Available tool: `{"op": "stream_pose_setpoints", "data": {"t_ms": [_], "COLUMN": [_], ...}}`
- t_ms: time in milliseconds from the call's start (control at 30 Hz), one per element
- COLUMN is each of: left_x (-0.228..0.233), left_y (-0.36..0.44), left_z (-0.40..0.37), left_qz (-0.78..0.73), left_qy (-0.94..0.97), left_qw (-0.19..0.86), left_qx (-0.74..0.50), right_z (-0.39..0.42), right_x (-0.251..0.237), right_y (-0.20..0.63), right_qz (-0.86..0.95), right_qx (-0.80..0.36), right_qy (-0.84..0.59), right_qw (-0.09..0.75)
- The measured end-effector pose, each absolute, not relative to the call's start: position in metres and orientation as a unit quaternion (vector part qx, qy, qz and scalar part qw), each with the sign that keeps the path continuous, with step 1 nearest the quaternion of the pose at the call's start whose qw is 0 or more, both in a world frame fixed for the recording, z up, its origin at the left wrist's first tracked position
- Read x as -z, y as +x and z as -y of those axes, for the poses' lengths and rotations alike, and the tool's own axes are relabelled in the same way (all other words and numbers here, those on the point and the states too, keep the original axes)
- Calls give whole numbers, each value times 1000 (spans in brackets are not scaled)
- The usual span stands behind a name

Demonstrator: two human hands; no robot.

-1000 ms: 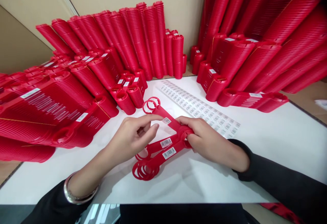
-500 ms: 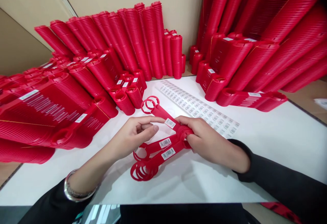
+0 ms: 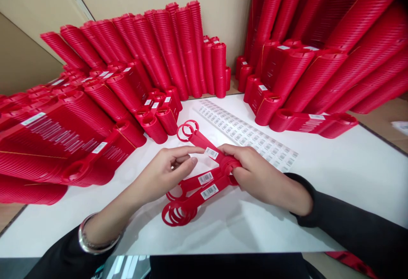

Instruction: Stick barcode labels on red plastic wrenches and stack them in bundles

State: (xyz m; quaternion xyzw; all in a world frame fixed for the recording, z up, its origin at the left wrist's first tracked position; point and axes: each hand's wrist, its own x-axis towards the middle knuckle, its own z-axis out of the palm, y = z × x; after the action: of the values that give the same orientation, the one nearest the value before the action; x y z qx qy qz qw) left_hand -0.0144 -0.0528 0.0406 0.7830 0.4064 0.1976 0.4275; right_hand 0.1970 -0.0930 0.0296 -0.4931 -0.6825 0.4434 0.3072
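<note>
Pretty cramped setup. The white table (image 3: 334,185) is walled in on three sides: stacked red parts on the left (image 3: 63,143) spill right up to the middle, a leaning row at the back (image 3: 165,49) blocks the far edge, and the tall piles on the right (image 3: 318,71) crowd the far right corner. The barcode label sheet (image 3: 248,136) lies flat in the gap between them, so a hand can pass over it. Open room is the near right stretch of tabletop and the near left strip in front of the person. The fanned red pieces (image 3: 197,181) sit in the centre under both hands.
</note>
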Motion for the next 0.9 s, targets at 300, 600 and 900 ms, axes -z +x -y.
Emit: {"op": "stream_pose_setpoints", "data": {"t_ms": [300, 600, 900], "left_x": [-37, -34, -33], "left_y": [-18, -20, -20], "left_z": [56, 49, 48], "left_qz": [-320, -303, -284], "left_qy": [925, 929, 928], "left_qw": [96, 12, -13], "left_qx": [-184, -214, -241], "right_z": [94, 97, 97], "right_x": [-29, -29, -31], "right_y": [194, 193, 193], "right_qz": [678, 677, 672], "right_qx": [-443, -458, -463], "right_qy": [-498, -491, -491], "right_qw": [310, 302, 305]}}
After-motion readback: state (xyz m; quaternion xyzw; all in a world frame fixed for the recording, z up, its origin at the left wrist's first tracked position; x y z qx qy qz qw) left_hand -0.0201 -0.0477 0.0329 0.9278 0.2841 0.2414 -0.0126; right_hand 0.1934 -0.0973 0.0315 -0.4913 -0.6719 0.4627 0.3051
